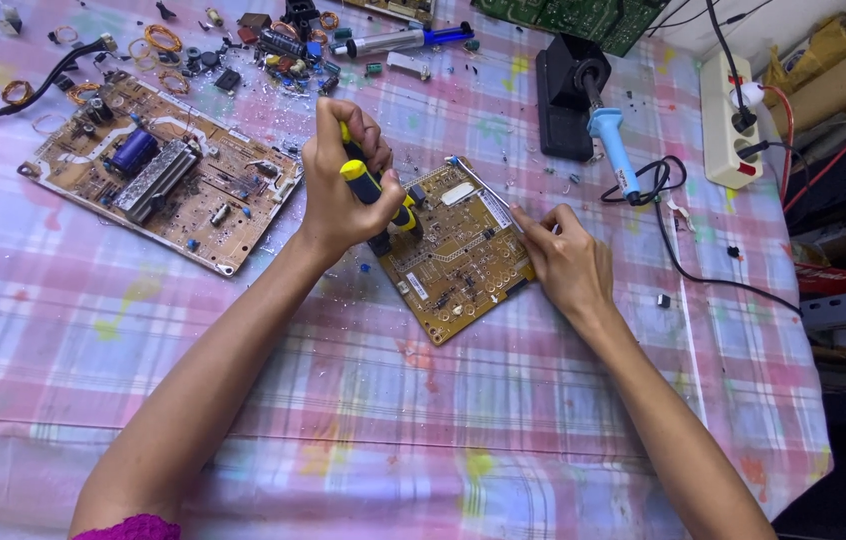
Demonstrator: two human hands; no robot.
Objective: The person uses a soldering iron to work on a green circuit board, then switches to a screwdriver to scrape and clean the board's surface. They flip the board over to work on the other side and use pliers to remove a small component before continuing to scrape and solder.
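Observation:
My left hand [338, 180] grips a tool with yellow and black handles [375, 188], pressed against the left part of a small tan circuit board [458, 255] lying on the checked tablecloth. My right hand [568, 262] rests on the right edge of that board, fingers flat on it, holding it down. A thin metal rod or tweezers [488, 190] lies along the board's upper right edge near my right fingertips.
A larger tan circuit board [158, 170] lies at the left. A blue-handled soldering iron [613, 140] sits in a black stand [563, 95] behind, its cord running to a white power strip [728, 120]. Loose components and copper coils [273, 45] are scattered at the back. The table edge is at the right.

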